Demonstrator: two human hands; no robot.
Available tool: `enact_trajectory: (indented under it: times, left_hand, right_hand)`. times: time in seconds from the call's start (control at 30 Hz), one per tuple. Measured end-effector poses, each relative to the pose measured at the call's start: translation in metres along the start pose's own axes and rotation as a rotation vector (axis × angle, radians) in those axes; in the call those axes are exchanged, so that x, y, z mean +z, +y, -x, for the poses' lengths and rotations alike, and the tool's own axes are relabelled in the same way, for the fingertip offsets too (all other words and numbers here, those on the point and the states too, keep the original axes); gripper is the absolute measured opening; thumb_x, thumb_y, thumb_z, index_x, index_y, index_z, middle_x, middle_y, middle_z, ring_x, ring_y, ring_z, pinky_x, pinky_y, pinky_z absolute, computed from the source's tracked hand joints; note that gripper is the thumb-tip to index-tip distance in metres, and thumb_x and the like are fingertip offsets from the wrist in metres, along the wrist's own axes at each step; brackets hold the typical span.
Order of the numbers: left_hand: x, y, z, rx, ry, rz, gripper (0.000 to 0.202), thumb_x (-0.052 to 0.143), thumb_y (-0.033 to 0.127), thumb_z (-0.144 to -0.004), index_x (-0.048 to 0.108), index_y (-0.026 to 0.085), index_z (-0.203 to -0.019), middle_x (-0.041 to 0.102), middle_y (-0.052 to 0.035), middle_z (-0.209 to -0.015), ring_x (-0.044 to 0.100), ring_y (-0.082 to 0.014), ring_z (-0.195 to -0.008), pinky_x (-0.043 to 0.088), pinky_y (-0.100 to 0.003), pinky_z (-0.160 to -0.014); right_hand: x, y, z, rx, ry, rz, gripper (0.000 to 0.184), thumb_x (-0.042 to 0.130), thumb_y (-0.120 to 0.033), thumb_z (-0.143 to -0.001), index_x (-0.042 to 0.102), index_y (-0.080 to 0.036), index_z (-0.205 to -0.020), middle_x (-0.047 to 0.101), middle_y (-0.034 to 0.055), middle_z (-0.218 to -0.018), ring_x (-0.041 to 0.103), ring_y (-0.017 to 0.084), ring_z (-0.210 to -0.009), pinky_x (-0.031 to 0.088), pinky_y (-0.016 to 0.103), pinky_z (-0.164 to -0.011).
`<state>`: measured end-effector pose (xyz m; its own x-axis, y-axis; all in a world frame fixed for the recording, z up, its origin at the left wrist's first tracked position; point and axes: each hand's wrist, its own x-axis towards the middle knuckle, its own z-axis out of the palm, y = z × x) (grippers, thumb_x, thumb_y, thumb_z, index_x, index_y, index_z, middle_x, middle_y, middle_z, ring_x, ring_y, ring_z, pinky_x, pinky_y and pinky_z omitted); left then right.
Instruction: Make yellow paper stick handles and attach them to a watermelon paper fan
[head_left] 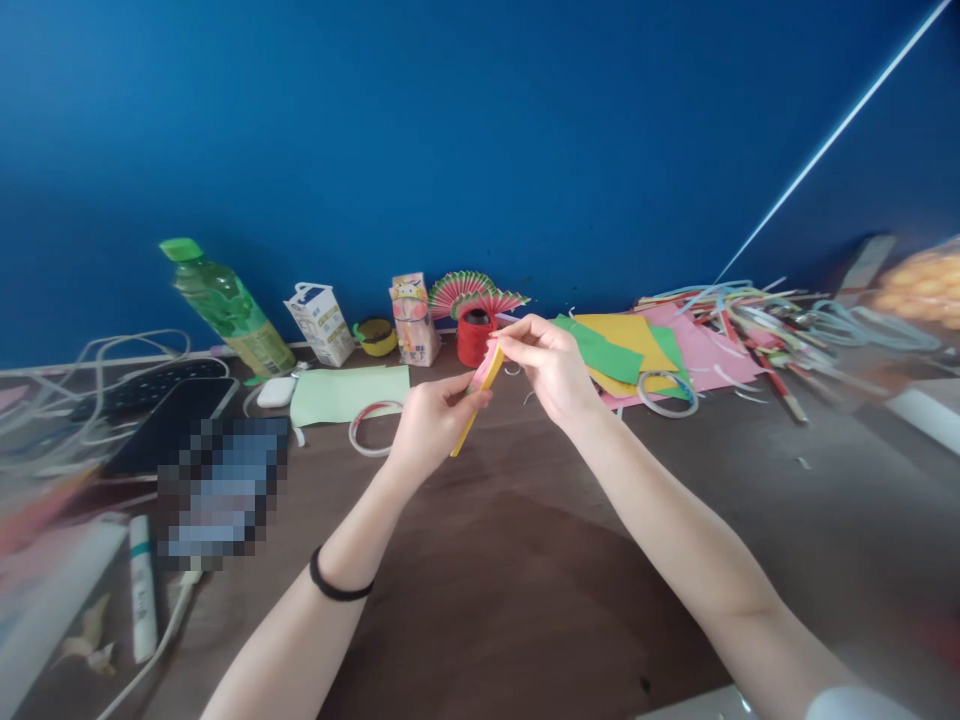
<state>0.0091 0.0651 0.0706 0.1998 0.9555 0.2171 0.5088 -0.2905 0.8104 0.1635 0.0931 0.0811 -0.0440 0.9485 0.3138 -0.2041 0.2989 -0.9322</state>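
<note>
Both hands are raised above the brown table (525, 560), holding one narrow folded strip of paper (471, 415), yellow with a pink side. My left hand (431, 420) grips the strip's lower part between thumb and fingers. My right hand (547, 365) pinches its upper end with the fingertips. A black band circles my left wrist. Just beyond the hands stands a red spool (474, 338) with a folded paper fan (472, 292) behind it.
Along the blue wall stand a green bottle (229, 305), a small carton (321, 322), a yellow cup (376, 337) and a printed box (412, 318). Light green paper (349, 392) and a tape ring (367, 428) lie left; coloured sheets (637, 350) and paper strips (765, 330) right. A phone, cables and a glue stick (141, 585) lie far left.
</note>
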Motion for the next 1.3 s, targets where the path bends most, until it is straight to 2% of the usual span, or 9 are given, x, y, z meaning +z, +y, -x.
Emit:
enact_trajectory:
  times: [0.3,0.57,0.77,0.9,1.1,1.3]
  left_hand:
    - [-0.002,-0.001,-0.001,-0.027,0.057,0.024,0.027,0.056,0.034,-0.075,0.071,0.015,-0.087,0.070,-0.0002,-0.070,0.058,-0.0150,-0.064,0.039,-0.022,-0.057]
    - [0.002,-0.005,0.000,-0.036,0.048,0.028,0.028,0.055,0.039,-0.075,0.069,0.015,-0.079,0.068,-0.0006,-0.066,0.057,-0.0149,-0.061,0.040,-0.023,-0.057]
    - [0.000,-0.004,0.000,-0.065,0.033,0.102,0.027,0.055,0.039,-0.074,0.067,0.014,-0.072,0.067,-0.0008,-0.065,0.057,-0.0149,-0.061,0.041,-0.023,-0.057]
    - [0.002,-0.006,-0.001,-0.113,0.013,0.225,0.026,0.057,0.038,-0.073,0.067,0.014,-0.075,0.067,-0.0021,-0.066,0.060,-0.0164,-0.063,0.043,-0.023,-0.057]
    - [0.005,-0.009,-0.002,-0.115,-0.038,0.278,0.027,0.059,0.040,-0.073,0.065,0.015,-0.078,0.069,-0.0039,-0.072,0.063,-0.0180,-0.069,0.045,-0.025,-0.062]
    - [0.010,-0.016,-0.004,-0.117,-0.039,0.106,0.030,0.061,0.039,-0.071,0.062,0.017,-0.091,0.069,-0.0047,-0.082,0.063,-0.0197,-0.075,0.047,-0.029,-0.066]
  right_hand:
    - [0.002,0.009,-0.003,0.053,-0.146,-0.027,0.026,0.068,-0.037,-0.070,0.062,-0.020,-0.088,0.064,0.0017,-0.083,0.061,0.015,-0.082,0.046,0.033,-0.079]
    - [0.007,0.006,0.004,-0.114,-0.082,0.266,0.023,0.056,-0.041,-0.082,0.055,-0.018,-0.082,0.063,0.0013,-0.072,0.060,0.015,-0.074,0.046,0.033,-0.077]
    - [0.009,0.008,0.002,-0.034,-0.060,0.209,0.024,0.062,-0.039,-0.076,0.057,-0.016,-0.082,0.064,0.0035,-0.079,0.062,0.016,-0.079,0.048,0.031,-0.078]
    - [0.011,0.012,0.002,-0.020,-0.126,0.187,0.028,0.066,-0.038,-0.071,0.055,-0.018,-0.087,0.066,0.0029,-0.079,0.063,0.016,-0.078,0.049,0.032,-0.077]
    - [0.012,0.016,0.004,-0.098,-0.097,0.238,0.022,0.063,-0.037,-0.074,0.052,-0.019,-0.082,0.064,-0.0006,-0.067,0.062,0.015,-0.066,0.049,0.032,-0.071]
    - [0.009,0.024,0.000,-0.093,-0.049,0.288,0.024,0.064,-0.037,-0.072,0.054,-0.019,-0.083,0.063,0.0004,-0.070,0.062,0.016,-0.068,0.049,0.031,-0.068]
